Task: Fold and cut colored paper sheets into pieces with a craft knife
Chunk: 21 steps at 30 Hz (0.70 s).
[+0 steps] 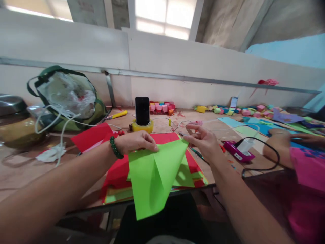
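Note:
A bright green sheet of paper (147, 183) hangs between my hands over the table's front edge, with a crease and a fold down its middle. My left hand (139, 141), with a dark green bead bracelet (116, 147) at the wrist, pinches its top edge. At the upper right corner, my right hand (203, 139) grips the sheet between thumb and fingers. Beneath lies a stack of coloured paper, with red sheets (118, 173) on top and another green piece (184, 174) partly hidden by the held sheet. A dark pen-like stick (199, 155) lies beside my right hand.
A phone (142, 111) stands in a yellow holder (143, 126) behind the stack. A yellow cutter (119, 114), a bag (73, 98) and white cables are to the left. Small paper cubes (162, 107) line the wall. A purple power strip (238, 151) and another person's arm (278, 149) are right.

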Motion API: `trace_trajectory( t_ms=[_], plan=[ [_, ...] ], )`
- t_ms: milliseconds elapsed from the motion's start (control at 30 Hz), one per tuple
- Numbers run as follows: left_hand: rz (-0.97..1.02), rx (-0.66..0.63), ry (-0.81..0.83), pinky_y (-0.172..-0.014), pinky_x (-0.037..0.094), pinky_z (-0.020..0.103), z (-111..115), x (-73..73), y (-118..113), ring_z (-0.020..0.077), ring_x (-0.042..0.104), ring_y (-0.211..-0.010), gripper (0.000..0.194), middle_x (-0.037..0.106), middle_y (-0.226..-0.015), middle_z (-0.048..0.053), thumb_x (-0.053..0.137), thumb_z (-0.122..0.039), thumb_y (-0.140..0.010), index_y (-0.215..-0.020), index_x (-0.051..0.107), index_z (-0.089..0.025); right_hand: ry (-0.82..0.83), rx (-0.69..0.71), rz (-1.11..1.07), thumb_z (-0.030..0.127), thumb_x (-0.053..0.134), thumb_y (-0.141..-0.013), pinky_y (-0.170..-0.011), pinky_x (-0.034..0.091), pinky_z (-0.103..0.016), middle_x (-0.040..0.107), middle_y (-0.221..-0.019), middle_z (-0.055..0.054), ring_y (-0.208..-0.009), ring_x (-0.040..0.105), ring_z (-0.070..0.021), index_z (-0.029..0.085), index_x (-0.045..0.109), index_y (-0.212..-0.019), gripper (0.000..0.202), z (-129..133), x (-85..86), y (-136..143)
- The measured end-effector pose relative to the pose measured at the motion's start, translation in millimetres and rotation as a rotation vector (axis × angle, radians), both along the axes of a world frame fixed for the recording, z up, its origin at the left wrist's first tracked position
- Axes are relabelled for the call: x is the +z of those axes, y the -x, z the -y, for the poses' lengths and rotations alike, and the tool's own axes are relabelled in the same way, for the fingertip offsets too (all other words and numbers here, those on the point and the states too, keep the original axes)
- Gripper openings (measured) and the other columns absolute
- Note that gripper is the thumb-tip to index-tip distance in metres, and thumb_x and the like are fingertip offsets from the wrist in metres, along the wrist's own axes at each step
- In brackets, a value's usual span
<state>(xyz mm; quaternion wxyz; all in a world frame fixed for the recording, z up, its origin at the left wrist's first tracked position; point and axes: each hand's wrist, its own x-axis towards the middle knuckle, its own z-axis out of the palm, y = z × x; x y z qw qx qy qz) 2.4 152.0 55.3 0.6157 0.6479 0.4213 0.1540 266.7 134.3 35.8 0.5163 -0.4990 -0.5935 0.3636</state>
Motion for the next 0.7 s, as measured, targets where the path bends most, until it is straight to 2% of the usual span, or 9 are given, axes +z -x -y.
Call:
trace_trajectory(
  t_ms=[133,267,367,467,600,700],
  plan=[
    [-0.113,0.055,-0.003,-0.043,0.030,0.021,-25.3,2.4,16.3,0.0073,0.042,-0.043,0.039,0.060,-0.053,-0.001,0.087,-0.045,-0.045,-0.061,0.067,-0.014,0.056,0.073,0.103,0.040,0.080,-0.064,-0.049,0.048,-0.025,0.063,-0.053,0.004,-0.047,0.060,-0.0124,0.013,0.061,-0.104,0.052,-43.9,-9.0,19.7],
    [-0.222,0.062,-0.052,-0.042,0.025,0.021,-45.3,-11.4,19.6,0.0068,0.038,-0.041,0.041,0.053,-0.045,-0.003,0.088,-0.045,-0.040,-0.054,0.064,-0.014,0.068,0.072,0.274,0.032,0.080,-0.064,-0.046,0.041,-0.024,0.060,-0.047,0.005,-0.044,0.056,-0.0126,0.013,0.061,-0.097,0.043,-65.5,-30.3,33.6],
    [-0.285,0.052,-0.103,-0.043,0.021,0.022,-53.1,-25.8,16.7,0.0058,0.033,-0.041,0.040,0.046,-0.040,-0.005,0.089,-0.044,-0.039,-0.050,0.063,-0.015,0.042,0.047,0.436,0.026,0.078,-0.066,-0.049,0.038,-0.024,0.059,-0.050,0.006,-0.047,0.053,-0.0117,0.014,0.062,-0.097,0.038,-68.0,-44.9,36.7],
    [-0.331,0.027,-0.127,-0.044,0.023,0.022,-55.6,-36.1,14.4,0.0066,0.036,-0.043,0.039,0.048,-0.042,-0.005,0.088,-0.045,-0.041,-0.051,0.064,-0.016,0.015,0.029,0.593,0.023,0.075,-0.070,-0.055,0.038,-0.025,0.061,-0.059,0.005,-0.056,0.055,-0.0126,0.016,0.062,-0.102,0.035,-65.6,-53.2,37.1],
    [-0.392,-0.010,-0.128,-0.047,0.035,0.023,-56.5,-40.5,14.0,0.0113,0.048,-0.048,0.037,0.057,-0.051,-0.001,0.082,-0.048,-0.049,-0.057,0.064,-0.016,0.019,0.009,0.779,0.029,0.072,-0.076,-0.062,0.038,-0.026,0.065,-0.072,-0.001,-0.068,0.059,-0.0166,0.017,0.061,-0.111,0.039,-64.0,-56.0,36.8],
    [-0.451,-0.047,-0.166,-0.050,0.040,0.024,-56.8,-40.6,12.8,0.0127,0.051,-0.052,0.032,0.059,-0.057,0.000,0.075,-0.045,-0.059,-0.061,0.062,-0.016,0.057,-0.012,0.904,0.039,0.069,-0.080,-0.064,0.040,-0.029,0.070,-0.081,-0.007,-0.076,0.063,-0.0223,0.017,0.059,-0.118,0.045,-63.7,-54.6,35.0]
  ],
)
